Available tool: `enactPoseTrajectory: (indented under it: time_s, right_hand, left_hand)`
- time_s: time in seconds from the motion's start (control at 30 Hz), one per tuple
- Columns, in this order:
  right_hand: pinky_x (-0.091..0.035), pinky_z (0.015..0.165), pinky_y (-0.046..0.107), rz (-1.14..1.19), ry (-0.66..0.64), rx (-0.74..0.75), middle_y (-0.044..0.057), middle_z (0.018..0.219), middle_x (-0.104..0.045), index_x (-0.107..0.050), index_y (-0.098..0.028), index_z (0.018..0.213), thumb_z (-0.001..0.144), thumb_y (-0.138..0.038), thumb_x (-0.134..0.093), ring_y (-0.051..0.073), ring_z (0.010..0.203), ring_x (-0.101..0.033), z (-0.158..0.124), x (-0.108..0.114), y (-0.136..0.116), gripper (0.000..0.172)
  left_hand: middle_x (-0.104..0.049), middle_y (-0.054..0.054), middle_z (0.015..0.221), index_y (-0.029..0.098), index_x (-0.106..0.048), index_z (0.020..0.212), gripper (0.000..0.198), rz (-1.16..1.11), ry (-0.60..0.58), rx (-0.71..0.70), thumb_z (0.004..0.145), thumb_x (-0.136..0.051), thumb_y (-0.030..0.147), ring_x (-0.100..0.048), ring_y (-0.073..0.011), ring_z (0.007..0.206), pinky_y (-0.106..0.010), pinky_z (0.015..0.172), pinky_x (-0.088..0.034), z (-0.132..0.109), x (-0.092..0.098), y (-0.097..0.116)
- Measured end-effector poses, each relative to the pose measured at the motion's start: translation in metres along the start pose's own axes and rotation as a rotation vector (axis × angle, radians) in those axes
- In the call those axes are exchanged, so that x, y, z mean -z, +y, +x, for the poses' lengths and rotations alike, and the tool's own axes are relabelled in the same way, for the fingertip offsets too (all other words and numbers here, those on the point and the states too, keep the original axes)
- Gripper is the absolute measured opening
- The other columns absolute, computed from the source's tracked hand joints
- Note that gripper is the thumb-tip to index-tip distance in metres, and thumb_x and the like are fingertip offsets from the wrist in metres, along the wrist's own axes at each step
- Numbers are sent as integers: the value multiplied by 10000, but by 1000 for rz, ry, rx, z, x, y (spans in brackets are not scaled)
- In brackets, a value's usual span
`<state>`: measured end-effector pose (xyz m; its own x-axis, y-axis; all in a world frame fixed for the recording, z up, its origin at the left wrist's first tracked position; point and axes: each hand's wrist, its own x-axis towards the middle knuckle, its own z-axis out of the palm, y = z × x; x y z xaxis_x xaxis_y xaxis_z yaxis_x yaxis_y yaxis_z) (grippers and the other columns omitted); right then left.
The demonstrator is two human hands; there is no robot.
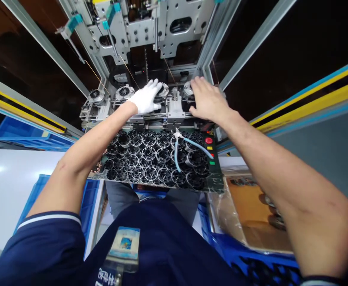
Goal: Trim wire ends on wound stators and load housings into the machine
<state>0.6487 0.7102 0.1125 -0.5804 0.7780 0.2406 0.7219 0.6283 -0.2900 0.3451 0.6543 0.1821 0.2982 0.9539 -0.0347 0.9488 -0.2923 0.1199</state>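
Observation:
My left hand [146, 96], in a white glove, reaches over the row of machine fixtures. Its fingers are stretched out beside a round stator core [163, 91] in one fixture, partly behind the glove. My bare right hand [206, 99] lies with fingers extended over the rightmost fixture [188, 90], covering much of it; whether it touches the core there I cannot tell. Two more stator cores, one in the far left fixture [95, 94] and one beside it [124, 92], sit uncovered. Pliers with light blue handles [176, 153] lie open on the ring-shaped cores [149, 153] in front.
Wire-guide arms [111, 39] and a metal plate [144, 33] hang above the fixtures, with thin wires running down. Red, yellow and green buttons [209, 140] sit at the right of the panel. Yellow-black strips [311, 101] flank the opening. A cardboard box [245, 214] stands at lower right.

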Motion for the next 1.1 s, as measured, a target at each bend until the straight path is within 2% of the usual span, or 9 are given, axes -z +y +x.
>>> enactPoseTrajectory:
  time_s: [0.17,0.2,0.3,0.4,0.6,0.7,0.8,0.93,1.1]
  right_hand:
    - [-213,1480,697,-10,-25,41,241,1943,-174,-214,-31,1840,852,-274,-759,481,1808,-181,7,-3,8,1155]
    - [-219,1473,698,-16,-15,43,248,1940,-175,-208,-37,1842,859,-280,-753,470,1808,-186,6,-3,7,1150]
    - [-240,1458,698,-48,-16,27,269,1933,-179,-199,-44,1845,878,-319,-743,461,1806,-199,4,-2,6,1143]
    - [-242,1454,716,-94,-64,19,283,1929,-181,-190,-37,1842,877,-373,-754,479,1803,-206,5,0,5,1168]
    - [-226,1455,738,-146,-163,-48,239,1955,-96,-86,-87,1862,836,-374,-774,483,1820,-110,8,4,-2,1269]
    - [-248,1453,725,-157,-208,-90,285,1939,-109,-128,-39,1852,826,-357,-814,498,1814,-121,12,17,-14,1275]
    - [-373,1412,697,-169,-243,-120,297,1881,-315,-366,-81,1800,904,-398,-861,496,1754,-332,28,39,-37,1072]
    - [-551,1269,657,-186,-158,-84,164,1691,-596,-634,-220,1601,1103,-471,-764,369,1518,-627,54,46,-104,573]
    - [-586,1232,615,-163,-68,-7,149,1654,-616,-673,-222,1543,1098,-440,-783,346,1470,-649,60,12,-180,507]
  left_hand:
    - [-125,59,1978,190,-246,1860,859,-1,273,185,1119,-419,589,-98,-242,1847,-426,1544,-82,-91,48,-105]
    - [-128,31,1979,132,-244,1847,914,-7,273,237,1099,-413,629,-110,-285,1844,-484,1551,-89,-111,51,-127]
    - [-221,-64,1961,55,-308,1804,1056,-64,239,331,986,-532,683,-189,-393,1821,-658,1515,-202,-153,38,-175]
    - [-192,-83,1967,101,-264,1832,1209,-127,255,368,855,-679,678,-186,-408,1813,-671,1503,-210,-163,6,-190]
    - [-170,7,1975,195,-242,1855,1043,-130,284,405,993,-577,676,-75,-376,1843,-663,1513,-187,-161,-17,-189]
    - [-140,-130,1973,90,-259,1834,1072,-100,252,395,951,-706,500,-90,-368,1842,-618,1509,-200,-166,-2,-187]
    - [-288,-260,1906,27,-421,1753,994,-85,190,404,876,-782,323,-270,-446,1792,-666,1460,-287,-162,24,-174]
    - [-403,-273,1848,87,-519,1703,789,-85,248,364,972,-756,263,-359,-438,1754,-677,1437,-310,-140,40,-124]
    - [-464,-225,1831,136,-552,1699,827,-123,324,256,944,-849,296,-441,-413,1717,-596,1406,-395,-126,18,-61]
